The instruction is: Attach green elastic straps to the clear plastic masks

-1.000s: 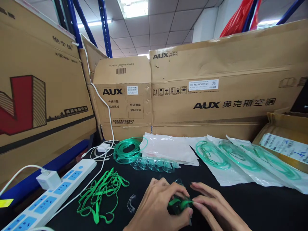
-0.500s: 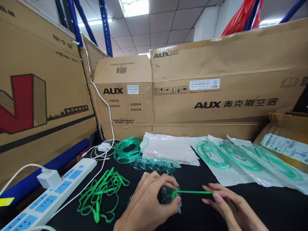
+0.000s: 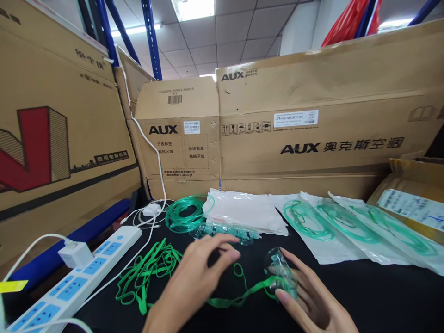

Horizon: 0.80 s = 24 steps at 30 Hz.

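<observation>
Head view: both hands low centre, over black table (image 3: pixel 381 296).
Mask (image 3: pixel 281 273): clear plastic, gripped by right hand (image 3: pixel 305 300), fingers curled round it.
Strap (image 3: pixel 239 296): green band, runs left from mask, long axis approx. left-right, sagging.
Left hand (image 3: pixel 194 282): fingers spread, loose, nothing gripped; over strap's left loop, nearer to it than right.
Spare straps (image 3: pixel 149 273): heap just left of left hand.

Two hands show, the left hand (image 3: pixel 194 273) and the right hand (image 3: pixel 308 300). One clear mask (image 3: pixel 279 273) with one green strap (image 3: pixel 239 296). One row of clear masks (image 3: pixel 225 229), number unclear. One loose coil of green tubing (image 3: pixel 183 213). Three sealed bags of tubing (image 3: pixel 347 231). One pile of empty bags (image 3: pixel 246 210). One heap of green straps (image 3: pixel 149 273). One power strip (image 3: pixel 72 286). Two white chargers (image 3: pixel 74 254).
</observation>
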Each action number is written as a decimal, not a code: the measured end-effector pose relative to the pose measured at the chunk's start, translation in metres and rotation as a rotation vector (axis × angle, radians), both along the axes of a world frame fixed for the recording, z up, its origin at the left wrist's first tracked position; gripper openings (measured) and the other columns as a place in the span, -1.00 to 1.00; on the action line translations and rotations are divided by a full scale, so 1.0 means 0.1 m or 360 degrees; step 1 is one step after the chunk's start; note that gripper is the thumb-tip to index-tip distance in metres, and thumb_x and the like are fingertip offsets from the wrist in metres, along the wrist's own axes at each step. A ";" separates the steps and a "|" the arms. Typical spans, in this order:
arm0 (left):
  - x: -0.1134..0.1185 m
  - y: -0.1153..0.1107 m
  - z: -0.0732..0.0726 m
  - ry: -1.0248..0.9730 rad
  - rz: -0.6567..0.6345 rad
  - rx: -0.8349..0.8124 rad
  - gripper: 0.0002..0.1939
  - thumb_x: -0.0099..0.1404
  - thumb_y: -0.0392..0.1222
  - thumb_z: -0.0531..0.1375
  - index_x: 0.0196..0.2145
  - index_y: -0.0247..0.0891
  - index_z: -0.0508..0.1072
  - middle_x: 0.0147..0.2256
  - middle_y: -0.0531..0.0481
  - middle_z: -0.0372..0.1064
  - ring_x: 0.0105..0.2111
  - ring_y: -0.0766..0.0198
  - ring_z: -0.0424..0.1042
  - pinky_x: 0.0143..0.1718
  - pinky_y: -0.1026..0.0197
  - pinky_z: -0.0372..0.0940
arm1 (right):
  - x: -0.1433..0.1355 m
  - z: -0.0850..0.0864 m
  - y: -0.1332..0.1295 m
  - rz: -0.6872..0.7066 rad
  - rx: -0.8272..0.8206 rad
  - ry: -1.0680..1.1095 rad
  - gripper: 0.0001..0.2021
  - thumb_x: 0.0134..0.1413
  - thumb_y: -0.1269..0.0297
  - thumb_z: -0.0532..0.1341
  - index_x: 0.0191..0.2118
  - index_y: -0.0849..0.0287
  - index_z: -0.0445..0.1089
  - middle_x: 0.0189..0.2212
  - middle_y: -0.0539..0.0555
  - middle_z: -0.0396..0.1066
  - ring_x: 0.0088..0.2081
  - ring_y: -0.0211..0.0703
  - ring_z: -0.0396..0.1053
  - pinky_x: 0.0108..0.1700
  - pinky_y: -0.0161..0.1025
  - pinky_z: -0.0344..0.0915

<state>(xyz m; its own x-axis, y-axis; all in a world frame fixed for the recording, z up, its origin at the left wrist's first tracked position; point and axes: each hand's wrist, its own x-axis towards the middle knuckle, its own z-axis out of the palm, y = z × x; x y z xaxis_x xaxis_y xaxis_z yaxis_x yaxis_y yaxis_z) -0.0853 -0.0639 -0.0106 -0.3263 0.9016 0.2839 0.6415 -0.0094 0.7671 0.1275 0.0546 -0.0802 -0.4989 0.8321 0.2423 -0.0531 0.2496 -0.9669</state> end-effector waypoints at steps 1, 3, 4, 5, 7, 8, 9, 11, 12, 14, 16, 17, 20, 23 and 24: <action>-0.10 -0.05 0.03 0.0083 0.0079 -0.0032 -0.80 0.49 -0.02 0.17 -0.03 0.04 0.58 -0.09 0.14 0.59 -0.03 0.15 0.48 0.10 0.16 0.18 | 0.00 0.01 0.00 0.0003 -0.0022 0.0002 -0.34 0.17 -0.06 0.36 0.32 0.07 0.34 0.11 0.21 0.55 0.10 0.09 0.55 0.08 -0.23 0.50; -0.26 -0.14 0.08 0.0231 0.0200 -0.0165 -0.77 0.50 -0.01 0.15 -0.13 -0.03 0.61 -0.13 0.08 0.57 -0.08 0.13 0.48 0.02 0.16 0.21 | 0.01 0.02 -0.02 0.0025 -0.0052 0.0006 -0.36 0.23 -0.05 0.32 0.34 0.04 0.29 0.24 0.19 0.44 0.22 0.07 0.44 0.16 -0.23 0.43; -0.31 -0.17 0.10 0.0279 0.0223 -0.0249 -0.76 0.49 -0.01 0.15 -0.15 -0.04 0.61 -0.16 0.07 0.56 -0.10 0.12 0.47 -0.02 0.16 0.22 | 0.01 0.02 -0.02 0.0033 -0.0062 0.0007 -0.36 0.25 -0.04 0.31 0.36 0.03 0.25 0.29 0.18 0.39 0.26 0.05 0.39 0.20 -0.24 0.39; -0.33 -0.20 0.10 0.0305 0.0213 -0.0336 -0.76 0.49 -0.01 0.15 -0.17 -0.05 0.62 -0.18 0.06 0.55 -0.10 0.11 0.47 -0.03 0.17 0.22 | 0.02 0.02 -0.02 0.0037 -0.0070 0.0010 -0.36 0.26 -0.03 0.30 0.37 0.01 0.22 0.32 0.17 0.35 0.28 0.03 0.36 0.22 -0.25 0.37; -0.32 -0.23 0.10 0.0300 0.0127 -0.0474 -0.79 0.45 0.00 0.19 -0.20 -0.04 0.62 -0.21 0.08 0.53 -0.10 0.11 0.46 -0.05 0.19 0.22 | 0.02 0.01 -0.01 0.0042 -0.0085 0.0025 -0.36 0.27 -0.02 0.30 0.38 -0.03 0.17 0.35 0.15 0.31 0.27 0.01 0.38 0.22 -0.27 0.36; -0.29 -0.23 0.09 0.0286 0.0072 -0.0514 -0.80 0.44 0.00 0.21 -0.22 -0.04 0.63 -0.22 0.09 0.52 -0.09 0.11 0.45 -0.05 0.20 0.22 | 0.02 0.00 0.01 0.0037 -0.0087 0.0045 -0.36 0.27 -0.02 0.31 0.38 -0.05 0.16 0.36 0.15 0.30 0.25 0.00 0.41 0.21 -0.28 0.37; -0.25 -0.21 0.07 0.0274 0.0018 -0.0526 -0.82 0.43 0.00 0.23 -0.22 -0.04 0.62 -0.23 0.09 0.51 -0.10 0.12 0.45 -0.05 0.20 0.22 | 0.01 -0.01 0.02 0.0027 -0.0088 0.0073 -0.36 0.26 -0.03 0.31 0.37 -0.05 0.17 0.36 0.15 0.30 0.22 0.00 0.44 0.19 -0.29 0.39; -0.16 -0.15 0.03 0.0264 -0.0054 -0.0471 -0.84 0.44 -0.03 0.23 -0.17 -0.05 0.61 -0.21 0.09 0.50 -0.10 0.15 0.45 -0.05 0.21 0.23 | 0.01 -0.02 0.03 0.0002 -0.0084 0.0126 -0.36 0.22 -0.05 0.34 0.34 -0.05 0.20 0.34 0.16 0.32 0.20 0.01 0.46 0.15 -0.31 0.41; -0.11 -0.11 -0.01 0.0269 -0.0077 -0.0418 -0.84 0.46 -0.05 0.21 -0.12 -0.05 0.59 -0.17 0.08 0.49 -0.08 0.16 0.45 -0.02 0.21 0.23 | 0.00 -0.02 0.03 -0.0008 -0.0084 0.0135 -0.36 0.22 -0.05 0.35 0.33 -0.05 0.22 0.34 0.16 0.33 0.20 0.02 0.45 0.15 -0.32 0.42; -0.03 -0.02 -0.10 0.0298 -0.0136 -0.0324 -0.82 0.51 -0.12 0.17 -0.03 -0.06 0.55 -0.08 0.07 0.47 -0.03 0.20 0.44 0.04 0.22 0.21 | 0.00 -0.01 0.02 0.0008 -0.0094 0.0123 -0.37 0.22 -0.04 0.35 0.33 -0.05 0.24 0.33 0.15 0.34 0.22 0.03 0.44 0.14 -0.32 0.42; 0.02 0.06 -0.21 0.0360 -0.0182 -0.0306 -0.81 0.54 -0.18 0.13 -0.01 -0.06 0.53 -0.03 0.06 0.43 0.00 0.21 0.43 0.09 0.21 0.20 | 0.01 0.02 0.00 0.0032 -0.0101 0.0096 -0.38 0.24 -0.04 0.33 0.34 -0.05 0.24 0.34 0.14 0.34 0.23 0.03 0.43 0.14 -0.32 0.42; 0.05 0.10 -0.26 0.0396 -0.0187 -0.0321 -0.82 0.54 -0.19 0.13 -0.02 -0.06 0.52 -0.03 0.06 0.42 0.01 0.21 0.42 0.10 0.20 0.19 | 0.01 0.03 -0.02 0.0035 -0.0109 0.0077 -0.38 0.25 -0.05 0.32 0.35 -0.06 0.24 0.35 0.13 0.32 0.24 0.03 0.41 0.15 -0.32 0.41; 0.09 0.17 -0.38 0.0457 -0.0134 -0.0363 -0.92 0.50 -0.18 0.20 -0.08 -0.08 0.49 -0.05 0.08 0.40 0.03 0.17 0.38 0.11 0.16 0.20 | 0.02 0.09 -0.05 0.0009 -0.0105 0.0005 -0.39 0.27 -0.05 0.30 0.36 -0.05 0.26 0.36 0.12 0.30 0.26 0.06 0.38 0.14 -0.32 0.42; 0.12 0.19 -0.39 0.0454 -0.0099 -0.0366 -0.97 0.48 -0.18 0.24 -0.19 -0.11 0.46 -0.09 0.11 0.38 0.02 0.17 0.38 0.08 0.15 0.21 | 0.03 0.13 -0.09 -0.0098 0.0007 -0.0044 -0.45 0.26 -0.05 0.29 0.31 -0.05 0.37 0.28 0.13 0.41 0.20 0.10 0.45 0.07 -0.31 0.47; 0.13 0.19 -0.36 0.0445 -0.0101 -0.0362 -0.94 0.48 -0.18 0.24 -0.23 -0.12 0.45 -0.10 0.12 0.38 0.01 0.18 0.38 0.07 0.16 0.22 | 0.04 0.14 -0.10 -0.0174 0.0082 -0.0041 -0.48 0.26 -0.06 0.30 0.26 -0.05 0.43 0.23 0.14 0.46 0.15 0.11 0.49 0.03 -0.31 0.50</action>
